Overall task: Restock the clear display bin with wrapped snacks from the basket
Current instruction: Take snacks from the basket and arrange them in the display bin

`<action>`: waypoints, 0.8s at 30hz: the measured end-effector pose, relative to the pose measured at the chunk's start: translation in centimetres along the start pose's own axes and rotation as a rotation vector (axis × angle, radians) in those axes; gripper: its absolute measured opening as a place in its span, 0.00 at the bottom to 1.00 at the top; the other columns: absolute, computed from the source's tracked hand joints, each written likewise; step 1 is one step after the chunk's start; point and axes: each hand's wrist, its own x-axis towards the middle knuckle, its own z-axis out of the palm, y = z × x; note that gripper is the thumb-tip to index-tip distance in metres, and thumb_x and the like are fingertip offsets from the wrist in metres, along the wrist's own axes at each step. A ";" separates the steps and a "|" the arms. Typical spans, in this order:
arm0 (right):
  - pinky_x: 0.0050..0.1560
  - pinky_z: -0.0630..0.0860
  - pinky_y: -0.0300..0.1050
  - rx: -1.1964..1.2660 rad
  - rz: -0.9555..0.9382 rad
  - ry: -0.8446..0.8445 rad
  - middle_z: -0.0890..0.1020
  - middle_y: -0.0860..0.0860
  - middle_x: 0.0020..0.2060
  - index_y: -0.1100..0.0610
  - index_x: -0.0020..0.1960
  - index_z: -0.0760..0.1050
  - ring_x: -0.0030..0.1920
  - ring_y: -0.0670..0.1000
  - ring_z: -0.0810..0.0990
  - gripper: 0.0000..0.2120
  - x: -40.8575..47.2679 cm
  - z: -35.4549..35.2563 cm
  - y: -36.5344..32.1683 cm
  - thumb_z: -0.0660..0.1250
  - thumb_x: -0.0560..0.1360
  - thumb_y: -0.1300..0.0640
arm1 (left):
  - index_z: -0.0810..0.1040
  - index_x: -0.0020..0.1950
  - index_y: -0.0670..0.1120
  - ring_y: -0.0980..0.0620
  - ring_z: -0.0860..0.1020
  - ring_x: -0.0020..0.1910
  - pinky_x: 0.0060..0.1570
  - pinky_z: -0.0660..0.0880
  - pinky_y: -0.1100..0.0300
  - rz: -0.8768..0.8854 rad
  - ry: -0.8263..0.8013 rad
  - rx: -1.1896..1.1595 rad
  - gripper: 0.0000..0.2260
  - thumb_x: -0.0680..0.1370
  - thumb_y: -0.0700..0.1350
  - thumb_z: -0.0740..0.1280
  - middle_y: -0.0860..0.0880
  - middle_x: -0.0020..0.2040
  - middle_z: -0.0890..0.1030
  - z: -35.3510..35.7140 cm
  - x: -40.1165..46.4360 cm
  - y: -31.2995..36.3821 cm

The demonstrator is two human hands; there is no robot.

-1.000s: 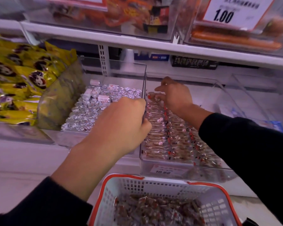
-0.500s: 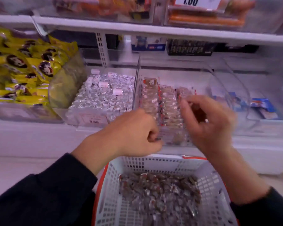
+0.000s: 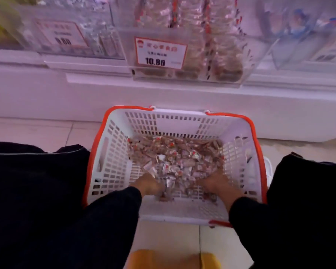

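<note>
1. Dark-sleeved, the left hand [image 3: 149, 186] and right hand [image 3: 217, 184] are digging into the wrapped snacks [image 3: 175, 158] at the basket's [image 3: 113, 152] near edge; whether they are grasping any cannot be told.
2. Beyond, the clear display bin [image 3: 194, 53] is sitting on the shelf's front edge.

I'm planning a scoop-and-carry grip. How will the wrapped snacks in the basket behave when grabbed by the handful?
The wrapped snacks lie as a loose heap of small shiny packets, so they probably slide and spill between fingers. Each looks light. Both the left hand and right hand dig in, suggesting the pile shifts easily.
</note>
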 end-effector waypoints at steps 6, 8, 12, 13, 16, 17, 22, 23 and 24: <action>0.69 0.67 0.56 0.095 0.151 0.164 0.59 0.59 0.77 0.56 0.79 0.46 0.74 0.62 0.63 0.73 4.2 2.3 -2.3 0.83 0.48 0.35 | 0.67 0.73 0.34 0.43 0.81 0.53 0.48 0.79 0.56 -0.114 0.102 -0.608 0.37 0.75 0.58 0.72 0.42 0.56 0.80 2.4 7.2 0.8; 0.65 0.69 0.58 0.048 0.118 0.255 0.63 0.58 0.74 0.54 0.77 0.50 0.72 0.63 0.66 0.69 4.7 3.7 -2.2 0.79 0.47 0.29 | 0.64 0.76 0.39 0.42 0.77 0.64 0.63 0.75 0.50 -0.145 0.122 -0.829 0.39 0.74 0.60 0.72 0.42 0.69 0.76 2.9 8.7 1.6; 0.65 0.73 0.54 0.207 0.057 0.281 0.71 0.58 0.70 0.55 0.73 0.61 0.67 0.61 0.72 0.55 5.9 5.6 -4.4 0.78 0.56 0.32 | 0.72 0.70 0.38 0.38 0.79 0.61 0.58 0.78 0.45 -0.151 0.102 -0.973 0.35 0.71 0.58 0.75 0.39 0.65 0.79 3.8 11.1 2.6; 0.65 0.73 0.54 0.218 0.060 0.252 0.70 0.58 0.70 0.54 0.74 0.60 0.67 0.61 0.72 0.52 6.2 6.0 -5.2 0.78 0.59 0.35 | 0.74 0.69 0.37 0.36 0.79 0.60 0.59 0.78 0.40 -0.134 0.112 -0.954 0.33 0.72 0.56 0.75 0.37 0.62 0.80 4.3 11.5 2.7; 0.61 0.76 0.52 0.130 0.028 0.181 0.70 0.58 0.68 0.55 0.74 0.59 0.63 0.62 0.75 0.44 6.6 7.1 -6.3 0.78 0.66 0.43 | 0.81 0.58 0.37 0.36 0.82 0.53 0.54 0.79 0.37 -0.060 0.173 -0.854 0.20 0.74 0.51 0.75 0.36 0.53 0.83 5.0 11.9 2.4; 0.58 0.76 0.50 0.110 0.019 0.183 0.72 0.59 0.66 0.57 0.71 0.63 0.61 0.61 0.77 0.40 6.7 7.2 -6.3 0.77 0.67 0.44 | 0.82 0.55 0.38 0.35 0.82 0.52 0.54 0.79 0.37 -0.047 0.197 -0.816 0.17 0.74 0.51 0.74 0.36 0.51 0.84 5.1 12.0 2.2; 0.45 0.83 0.54 0.429 0.139 0.160 0.84 0.59 0.47 0.62 0.49 0.79 0.46 0.59 0.84 0.09 7.2 6.3 -6.6 0.74 0.72 0.60 | 0.80 0.45 0.43 0.41 0.82 0.42 0.42 0.79 0.48 -0.069 0.384 -0.803 0.11 0.77 0.51 0.71 0.41 0.44 0.84 5.4 11.6 2.2; 0.41 0.84 0.53 0.569 0.186 0.084 0.85 0.60 0.46 0.63 0.48 0.80 0.42 0.57 0.85 0.05 7.1 6.1 -6.6 0.73 0.72 0.64 | 0.79 0.45 0.44 0.43 0.81 0.42 0.42 0.79 0.50 -0.069 0.431 -0.848 0.11 0.76 0.52 0.72 0.43 0.44 0.83 5.4 11.4 2.3; 0.37 0.83 0.50 0.688 0.213 0.004 0.85 0.59 0.45 0.63 0.48 0.80 0.38 0.55 0.85 0.05 6.9 5.8 -6.4 0.72 0.73 0.66 | 0.79 0.45 0.45 0.45 0.81 0.41 0.42 0.79 0.52 -0.070 0.471 -0.903 0.11 0.75 0.52 0.73 0.45 0.43 0.83 5.3 11.1 2.3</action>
